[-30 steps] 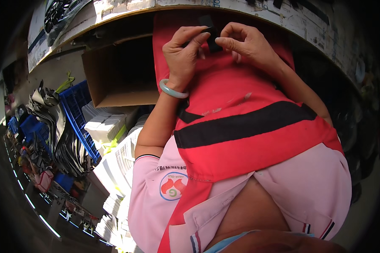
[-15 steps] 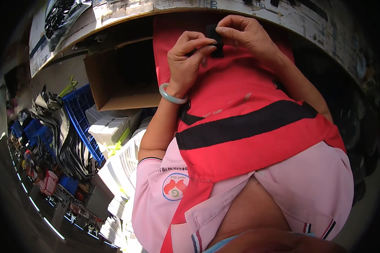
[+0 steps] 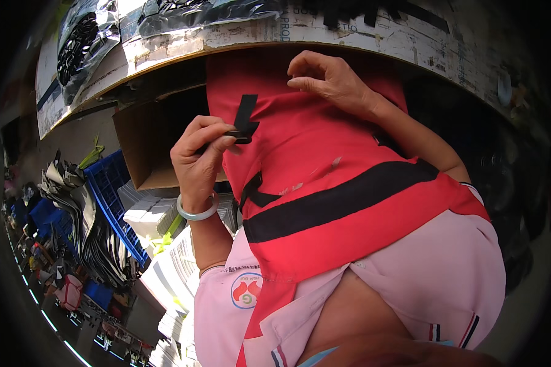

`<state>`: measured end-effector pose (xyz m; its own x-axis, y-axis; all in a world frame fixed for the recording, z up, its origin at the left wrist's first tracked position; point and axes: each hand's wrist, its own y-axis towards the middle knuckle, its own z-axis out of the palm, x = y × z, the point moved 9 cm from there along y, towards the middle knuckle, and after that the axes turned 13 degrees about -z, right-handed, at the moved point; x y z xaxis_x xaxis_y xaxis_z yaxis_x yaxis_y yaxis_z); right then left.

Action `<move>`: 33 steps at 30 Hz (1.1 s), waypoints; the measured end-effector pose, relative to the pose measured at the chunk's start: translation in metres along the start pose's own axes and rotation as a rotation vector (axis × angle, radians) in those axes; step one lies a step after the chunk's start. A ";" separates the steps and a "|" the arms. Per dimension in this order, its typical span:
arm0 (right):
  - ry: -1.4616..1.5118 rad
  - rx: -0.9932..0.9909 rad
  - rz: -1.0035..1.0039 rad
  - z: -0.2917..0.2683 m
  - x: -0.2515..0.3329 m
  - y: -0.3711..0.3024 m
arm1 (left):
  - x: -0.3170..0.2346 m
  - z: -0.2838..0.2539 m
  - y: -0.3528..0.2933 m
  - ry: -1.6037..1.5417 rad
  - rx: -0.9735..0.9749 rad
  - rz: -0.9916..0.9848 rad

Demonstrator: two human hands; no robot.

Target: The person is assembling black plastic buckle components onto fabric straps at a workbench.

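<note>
My left hand (image 3: 199,156) is closed in a pinch on one end of a short black strap (image 3: 246,113). A small dark, glossy piece, perhaps a buckle, sits on the strap at the fingertips. The strap's other end sticks up and away, over the red apron (image 3: 300,140) on my lap. My right hand (image 3: 327,79) is held apart from the strap, close to the table edge. Its fingers are loosely curled, a small gap shows between thumb and forefinger, and I see nothing in them.
The worn table (image 3: 226,46) curves across the far side. Clear bags of small black parts (image 3: 79,49) lie on it at left, with black straps (image 3: 422,17) at right. Left below stand an open cardboard box (image 3: 156,180), a blue crate (image 3: 113,196) and stacked white sheets (image 3: 177,260).
My left hand has moved left and nearer with the black strap. The right hand has come away from the strap and shifted slightly left. The view has tilted, showing more of the table.
</note>
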<state>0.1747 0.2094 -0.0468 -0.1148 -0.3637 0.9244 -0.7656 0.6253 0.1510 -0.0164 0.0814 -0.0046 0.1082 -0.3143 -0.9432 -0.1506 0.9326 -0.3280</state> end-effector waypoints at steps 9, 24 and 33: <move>-1.071 -0.115 -0.485 -0.099 0.029 0.037 | 0.135 -0.123 -0.005 -1.011 -0.369 -0.317; 0.290 -0.073 0.107 0.002 0.034 0.023 | 0.053 0.055 0.062 -0.538 0.174 -0.171; 0.440 -0.149 0.290 0.011 -0.009 0.011 | 0.058 0.065 0.058 -0.423 0.198 -0.219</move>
<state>0.1603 0.2120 -0.0572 -0.0076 0.1415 0.9899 -0.6403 0.7597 -0.1135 0.0448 0.1288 -0.0748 0.5106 -0.4451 -0.7356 0.1050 0.8814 -0.4605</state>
